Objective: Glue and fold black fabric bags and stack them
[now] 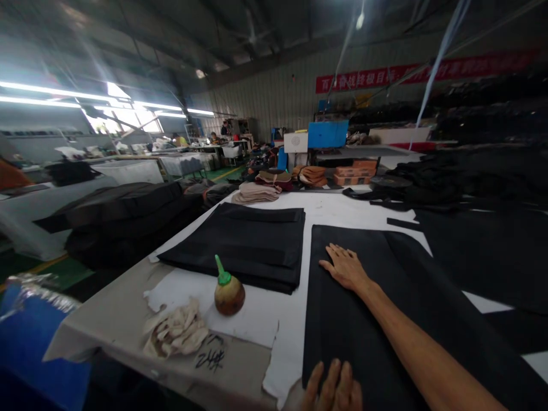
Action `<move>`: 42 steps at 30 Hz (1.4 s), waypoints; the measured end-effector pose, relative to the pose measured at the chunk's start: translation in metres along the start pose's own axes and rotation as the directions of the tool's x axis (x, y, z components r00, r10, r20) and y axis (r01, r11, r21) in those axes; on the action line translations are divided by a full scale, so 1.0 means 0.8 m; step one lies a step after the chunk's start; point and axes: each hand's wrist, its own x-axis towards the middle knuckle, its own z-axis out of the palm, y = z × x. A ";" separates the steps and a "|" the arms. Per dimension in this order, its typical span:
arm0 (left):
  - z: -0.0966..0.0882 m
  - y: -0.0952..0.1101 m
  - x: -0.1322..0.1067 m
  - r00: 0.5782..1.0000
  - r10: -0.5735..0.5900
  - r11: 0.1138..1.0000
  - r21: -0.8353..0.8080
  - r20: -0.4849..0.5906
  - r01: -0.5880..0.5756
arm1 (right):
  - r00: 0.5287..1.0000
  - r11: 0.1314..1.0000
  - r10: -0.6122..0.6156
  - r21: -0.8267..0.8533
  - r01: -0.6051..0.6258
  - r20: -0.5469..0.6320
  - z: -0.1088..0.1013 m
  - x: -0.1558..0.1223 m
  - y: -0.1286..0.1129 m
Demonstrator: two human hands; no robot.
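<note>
A large black fabric sheet [363, 319] lies flat on the white-covered table [338, 208] in front of me. My right hand [345, 267] rests palm down on the sheet near its far left part, fingers stretched out and holding nothing. My left hand [334, 391] shows at the bottom edge, fingers flat on the sheet's near left corner. A stack of folded black fabric [244, 245] sits to the left of the sheet.
A round brown bottle with a green nozzle [228, 291] stands by a crumpled beige rag [177, 331] near the table's left front corner. More black fabric [483, 251] covers the right side. Tan and pink cloth piles [274, 185] lie at the far end.
</note>
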 end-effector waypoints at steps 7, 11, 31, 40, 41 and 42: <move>-0.092 0.002 0.026 0.974 -0.053 0.998 0.057 0.219 0.041 | 1.000 1.000 0.003 -0.002 -0.003 0.019 0.006 0.003 0.009; -0.105 0.007 0.033 0.963 -0.075 0.997 0.016 0.259 0.073 | 1.000 1.000 -0.002 -0.004 0.002 0.002 0.004 0.003 0.010; -0.080 -0.137 0.072 0.800 -0.069 0.734 -0.512 0.597 0.446 | 0.999 0.999 -0.005 0.054 0.008 -0.045 0.003 0.004 0.016; -0.075 -0.133 0.067 0.817 -0.065 0.743 -0.519 0.573 0.424 | 0.989 0.974 0.080 0.222 -0.051 -0.126 -0.002 0.000 0.038; -0.075 -0.133 0.067 0.817 -0.066 0.744 -0.518 0.572 0.423 | 0.985 0.969 0.101 0.238 -0.065 -0.139 -0.006 -0.004 0.039; -0.074 -0.133 0.066 0.819 -0.067 0.744 -0.518 0.570 0.421 | 0.981 0.964 0.120 0.253 -0.079 -0.152 -0.010 -0.010 0.040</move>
